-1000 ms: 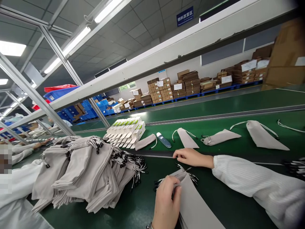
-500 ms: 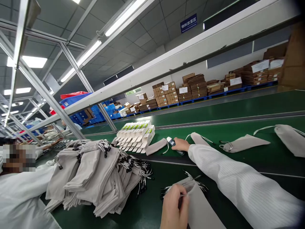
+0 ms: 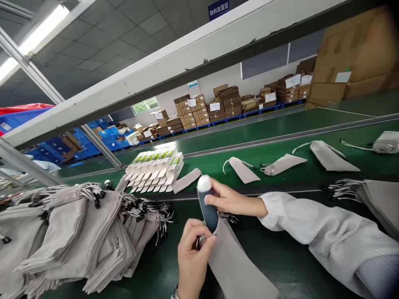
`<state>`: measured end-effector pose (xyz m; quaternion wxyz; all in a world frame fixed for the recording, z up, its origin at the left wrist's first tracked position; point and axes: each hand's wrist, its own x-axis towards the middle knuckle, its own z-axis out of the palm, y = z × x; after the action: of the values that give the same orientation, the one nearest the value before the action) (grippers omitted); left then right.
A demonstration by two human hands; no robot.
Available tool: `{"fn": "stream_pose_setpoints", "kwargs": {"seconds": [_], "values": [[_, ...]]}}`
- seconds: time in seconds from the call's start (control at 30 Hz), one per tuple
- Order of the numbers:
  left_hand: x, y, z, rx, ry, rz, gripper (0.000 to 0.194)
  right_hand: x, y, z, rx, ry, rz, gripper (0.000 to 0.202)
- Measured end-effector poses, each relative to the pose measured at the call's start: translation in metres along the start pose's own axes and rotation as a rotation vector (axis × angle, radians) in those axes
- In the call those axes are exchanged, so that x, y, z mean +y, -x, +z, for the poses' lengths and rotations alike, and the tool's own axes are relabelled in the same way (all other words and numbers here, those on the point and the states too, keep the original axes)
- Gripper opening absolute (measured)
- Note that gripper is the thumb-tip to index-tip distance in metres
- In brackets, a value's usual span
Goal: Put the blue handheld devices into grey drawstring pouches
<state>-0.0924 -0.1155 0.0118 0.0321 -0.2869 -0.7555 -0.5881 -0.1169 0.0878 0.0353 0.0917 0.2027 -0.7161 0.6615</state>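
My left hand point(image 3: 193, 255) pinches the rim of a light grey drawstring pouch point(image 3: 238, 265), which hangs down toward the lower right. In my right hand point(image 3: 229, 199) is a slim dark blue-grey device point(image 3: 208, 207) with a rounded white end; its exact kind is not clear. The device stands tilted, white end up, with its lower end at the pouch's mouth. How far it goes inside is hidden by the cloth and fingers. To the left lies a large heap of flat grey pouches point(image 3: 102, 232) with black-tipped cords.
Open white-and-green cartons point(image 3: 156, 170) stand stacked behind the heap. Several filled-looking pouches point(image 3: 245, 169) lie along the green conveyor point(image 3: 280, 147). More flat pouches point(image 3: 380, 199) are at the right. A white beam point(image 3: 156, 79) crosses overhead; a large cardboard box point(image 3: 339, 58) stands far right.
My right hand has picked up the device from the belt and brought it to the pouch's mouth. My left hand has lifted the pouch off the stack. The view has turned right.
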Motion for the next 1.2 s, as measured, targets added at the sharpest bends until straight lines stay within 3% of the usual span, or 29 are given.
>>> {"fn": "stream_pose_setpoints", "kwargs": {"seconds": [0.17,0.37,0.47,0.6,0.7,0.8,0.87,0.97,1.07,1.13,1.2], "values": [[-0.005,0.0,-0.003,0.184,0.112,0.052,0.02,-0.019,0.012,-0.002,-0.203,0.247,0.031,0.069],[-0.012,-0.002,-0.012,0.302,0.18,0.028,0.023,-0.045,0.019,-0.002,-0.454,0.265,0.162,0.047],[-0.008,-0.004,-0.016,0.321,0.201,-0.035,0.03,-0.054,0.021,-0.006,-0.474,0.193,0.242,0.038],[0.009,-0.01,-0.032,0.456,0.456,-0.183,0.036,-0.073,0.027,-0.019,-0.279,-0.201,0.275,0.024],[0.022,-0.014,-0.044,0.535,0.596,-0.139,0.048,-0.089,0.034,-0.026,-0.131,-0.455,0.178,0.021],[0.023,-0.014,-0.04,0.467,0.59,-0.087,0.048,-0.101,0.036,-0.031,-0.041,-0.609,0.119,0.017],[0.017,-0.01,-0.031,0.387,0.55,-0.101,0.041,-0.107,0.034,-0.038,0.087,-0.641,0.071,0.014],[0.004,-0.003,-0.016,0.27,0.366,-0.141,0.035,-0.11,0.028,-0.055,0.391,-0.486,-0.149,0.009],[-0.004,0.003,-0.008,0.149,0.062,-0.129,0.026,-0.102,0.021,-0.071,0.65,-0.154,-0.403,0.008],[-0.005,0.006,-0.005,0.044,-0.085,-0.079,0.02,-0.09,0.015,-0.076,0.65,0.071,-0.418,0.015],[-0.005,0.009,-0.002,-0.074,-0.179,-0.017,0.017,-0.075,0.009,-0.075,0.53,0.25,-0.312,0.032]]}}
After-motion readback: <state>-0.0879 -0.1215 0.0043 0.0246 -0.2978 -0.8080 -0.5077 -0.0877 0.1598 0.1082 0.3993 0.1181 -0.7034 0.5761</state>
